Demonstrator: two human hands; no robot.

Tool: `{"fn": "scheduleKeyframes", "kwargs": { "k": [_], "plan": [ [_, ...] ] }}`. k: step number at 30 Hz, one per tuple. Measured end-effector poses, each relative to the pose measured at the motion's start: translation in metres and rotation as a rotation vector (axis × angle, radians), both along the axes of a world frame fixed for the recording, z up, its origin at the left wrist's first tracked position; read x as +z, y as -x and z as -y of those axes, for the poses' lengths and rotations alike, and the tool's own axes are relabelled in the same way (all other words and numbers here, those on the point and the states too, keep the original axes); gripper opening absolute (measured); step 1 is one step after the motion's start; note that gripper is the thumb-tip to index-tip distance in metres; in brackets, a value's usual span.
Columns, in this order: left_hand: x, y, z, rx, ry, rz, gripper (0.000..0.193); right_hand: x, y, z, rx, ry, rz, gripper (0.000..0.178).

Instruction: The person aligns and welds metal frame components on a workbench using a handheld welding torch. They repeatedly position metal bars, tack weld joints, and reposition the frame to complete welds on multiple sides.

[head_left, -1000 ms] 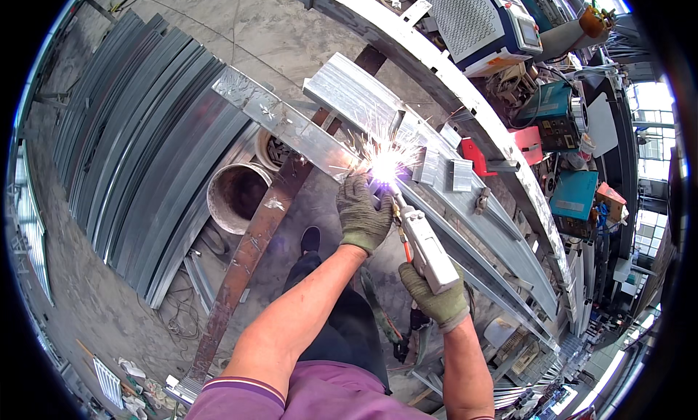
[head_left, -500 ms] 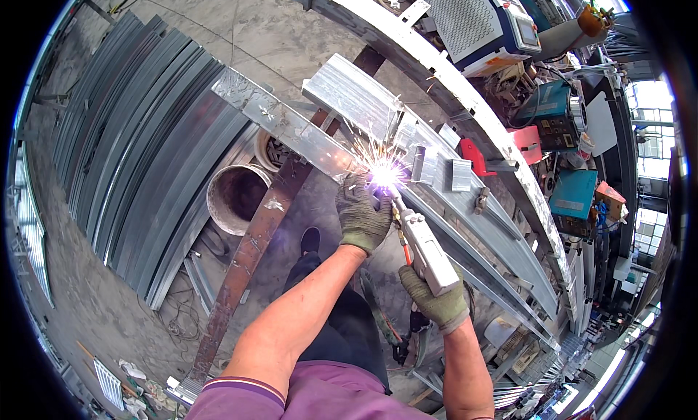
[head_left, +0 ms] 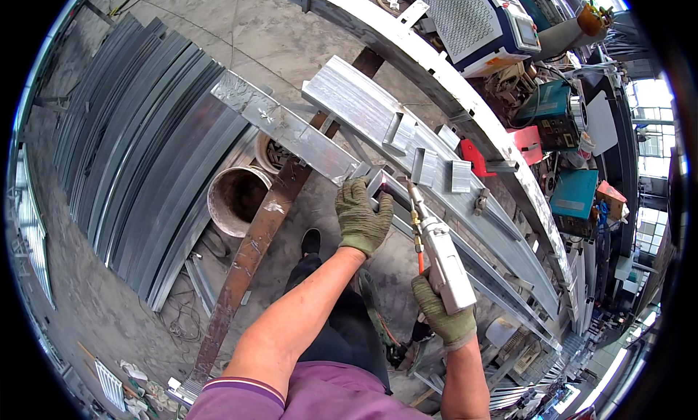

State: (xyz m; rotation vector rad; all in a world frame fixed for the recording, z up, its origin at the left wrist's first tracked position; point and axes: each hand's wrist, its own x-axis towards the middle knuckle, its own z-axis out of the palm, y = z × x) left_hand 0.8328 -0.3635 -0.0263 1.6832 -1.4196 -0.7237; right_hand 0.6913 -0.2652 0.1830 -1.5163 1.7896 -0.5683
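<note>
- Presently the left hand, gloved in olive green, lay at the near-right end of a flat silver bar, thumb apart from the fingers; whether it pinched the metal, I could not tell.
- The right hand, gloved alike, was wrapped around the rear of a white welding torch, an orange hose beside it.
- The torch was right of the left hand, its nozzle pointing far, near the open end of a long silver profile, where a small pinkish glow showed.
- Farther off, a wide silver channel ran from far left to near right, bearing short metal pieces.
- A rusty beam passed beneath the silver bar, standing between the person's legs and a whitish bucket.
- Left of the bucket, a broad stack of grey profiles covered the floor.
- On the far right, a long pale beam stood between the work and a white-and-blue cabinet, teal machines and a red object.
</note>
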Motion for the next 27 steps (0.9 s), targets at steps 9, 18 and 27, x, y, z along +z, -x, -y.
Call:
{"fn": "scheduleKeyframes", "kwargs": {
  "k": [9, 18, 27],
  "plan": [
    [-0.001, 0.002, -0.001, 0.021, 0.082, 0.021, 0.054, 0.010, 0.020, 0.007, -0.051, -0.117, 0.066, 0.015],
    [0.005, 0.001, -0.003, 0.034, 0.019, -0.006, 0.057, 0.051, 0.052, 0.024, 0.099, 0.009, -0.044, 0.016],
    [0.022, 0.024, -0.013, 0.312, -0.071, -0.113, 0.061, 0.026, 0.076, 0.067, 0.246, 0.110, 0.007, 0.013]
  ]
}}
